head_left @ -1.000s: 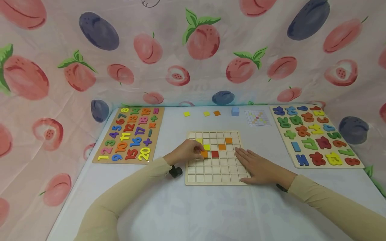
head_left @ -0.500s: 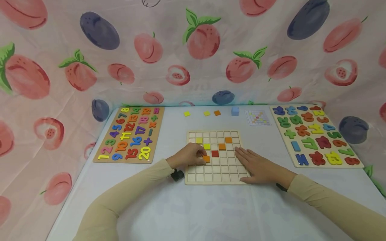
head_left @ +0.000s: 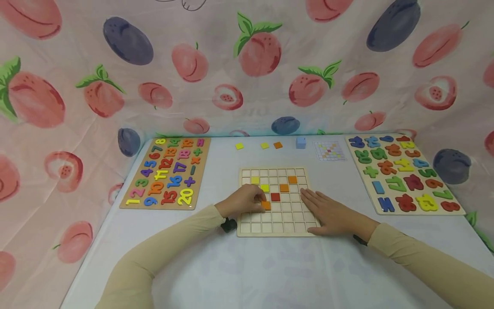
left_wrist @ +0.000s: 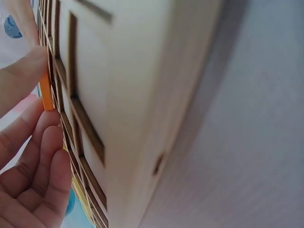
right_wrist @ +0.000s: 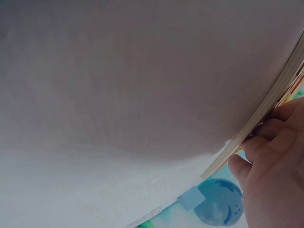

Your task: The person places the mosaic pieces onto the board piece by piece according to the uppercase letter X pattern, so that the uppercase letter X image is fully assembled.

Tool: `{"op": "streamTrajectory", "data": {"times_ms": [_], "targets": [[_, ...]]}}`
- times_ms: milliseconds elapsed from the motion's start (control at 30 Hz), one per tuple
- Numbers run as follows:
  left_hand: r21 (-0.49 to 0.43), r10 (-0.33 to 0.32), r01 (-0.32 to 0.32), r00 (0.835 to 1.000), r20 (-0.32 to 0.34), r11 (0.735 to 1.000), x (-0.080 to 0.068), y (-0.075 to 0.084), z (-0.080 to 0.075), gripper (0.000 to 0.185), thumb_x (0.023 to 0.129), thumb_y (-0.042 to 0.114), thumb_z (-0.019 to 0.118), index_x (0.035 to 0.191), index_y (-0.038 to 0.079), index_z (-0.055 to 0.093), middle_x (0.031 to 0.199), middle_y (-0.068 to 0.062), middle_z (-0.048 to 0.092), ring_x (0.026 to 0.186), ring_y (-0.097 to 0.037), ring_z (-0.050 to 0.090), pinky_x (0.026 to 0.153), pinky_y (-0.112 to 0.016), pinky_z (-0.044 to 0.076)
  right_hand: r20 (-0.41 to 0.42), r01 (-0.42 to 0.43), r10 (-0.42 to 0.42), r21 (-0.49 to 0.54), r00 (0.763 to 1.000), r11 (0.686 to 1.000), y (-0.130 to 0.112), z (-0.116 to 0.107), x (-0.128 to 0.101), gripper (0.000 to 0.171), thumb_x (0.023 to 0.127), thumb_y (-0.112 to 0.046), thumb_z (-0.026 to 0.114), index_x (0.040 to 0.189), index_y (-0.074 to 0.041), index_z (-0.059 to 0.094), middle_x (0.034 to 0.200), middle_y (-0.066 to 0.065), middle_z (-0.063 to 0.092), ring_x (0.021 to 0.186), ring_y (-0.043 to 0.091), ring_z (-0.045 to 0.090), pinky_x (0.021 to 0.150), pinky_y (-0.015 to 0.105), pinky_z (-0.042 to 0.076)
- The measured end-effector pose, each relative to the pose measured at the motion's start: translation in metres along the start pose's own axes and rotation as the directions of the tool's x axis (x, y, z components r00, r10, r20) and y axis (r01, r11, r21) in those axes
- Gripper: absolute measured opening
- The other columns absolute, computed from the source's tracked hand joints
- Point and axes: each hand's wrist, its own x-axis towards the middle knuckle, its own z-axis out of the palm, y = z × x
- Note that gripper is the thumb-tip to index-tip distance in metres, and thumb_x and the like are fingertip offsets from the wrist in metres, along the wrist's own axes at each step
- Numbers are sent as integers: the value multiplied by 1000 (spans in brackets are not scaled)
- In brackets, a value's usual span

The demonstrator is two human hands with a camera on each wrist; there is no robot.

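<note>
My left hand (head_left: 244,199) pinches an orange square tile (head_left: 266,205) between thumb and fingers at the left part of the wooden grid board (head_left: 283,217). In the left wrist view the orange tile (left_wrist: 46,92) stands edge-on by the grid ridges. Just up and right of it on the board lies a red tile (head_left: 275,197). Yellow tiles (head_left: 264,188) and orange tiles (head_left: 284,188) fill other cells farther back. My right hand (head_left: 332,214) rests with straight fingers on the board's right edge. In the right wrist view its fingers (right_wrist: 256,148) touch that edge.
Behind the board lie yellow tiles (head_left: 239,146), an orange tile (head_left: 278,145), a blue cube (head_left: 300,143) and a printed pattern card (head_left: 329,151). Number puzzle boards flank it at left (head_left: 166,174) and right (head_left: 405,176). A fruit-print cloth (head_left: 262,94) hangs behind.
My left hand has shifted slightly right and nearer to me with the orange tile, from a cell left of the red tile to one row nearer. The right hand stays put.
</note>
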Motion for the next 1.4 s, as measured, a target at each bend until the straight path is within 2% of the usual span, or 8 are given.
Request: {"op": "streamTrajectory", "data": {"times_ms": [467, 800, 1067, 1233, 1400], "targets": [[3, -8, 8, 1000, 7, 1000, -1, -2, 1, 23, 75, 21, 79, 93, 10, 70, 87, 3, 64, 79, -9, 51, 71, -17, 45, -60, 28, -28, -5, 998, 1000, -1, 2, 0, 94, 85, -63, 51, 146, 4, 24, 155, 19, 21, 143, 33, 23, 112, 49, 28], [8, 7, -7, 1000, -7, 1000, 1, -2, 2, 20, 77, 18, 78, 92, 8, 71, 88, 1, 65, 78, -8, 52, 71, -18, 46, -2, -4, 4, 23, 1000, 1000, 0, 0, -1, 95, 86, -62, 50, 148, 2, 19, 157, 17, 14, 145, 31, 16, 115, 48, 22], [22, -1, 1, 1000, -5, 1000, 1, -1, 1, 19, 77, 20, 77, 93, 9, 71, 89, 2, 66, 79, -8, 53, 71, -18, 47, -65, 33, -33, -5, 997, 999, 0, 0, -2, 94, 85, -61, 53, 146, 4, 25, 155, 20, 22, 142, 34, 23, 112, 49, 28], [-19, 2, -2, 1000, 4, 1000, 1, -4, -1, 19, 77, 20, 78, 92, 11, 71, 88, 3, 66, 79, -9, 54, 71, -19, 48, -77, 33, -34, -5, 996, 999, 1, 1, -1, 94, 85, -62, 52, 146, 4, 25, 155, 19, 22, 142, 34, 23, 112, 49, 29], [-78, -31, 35, 999, 45, 996, 3, -12, -5, 17, 79, 22, 77, 93, 15, 71, 88, 7, 66, 79, -7, 56, 72, -18, 49, -34, 8, -8, 14, 999, 1000, 0, 1, 0, 95, 85, -64, 50, 148, 2, 22, 157, 16, 18, 144, 31, 20, 113, 48, 25]]}}
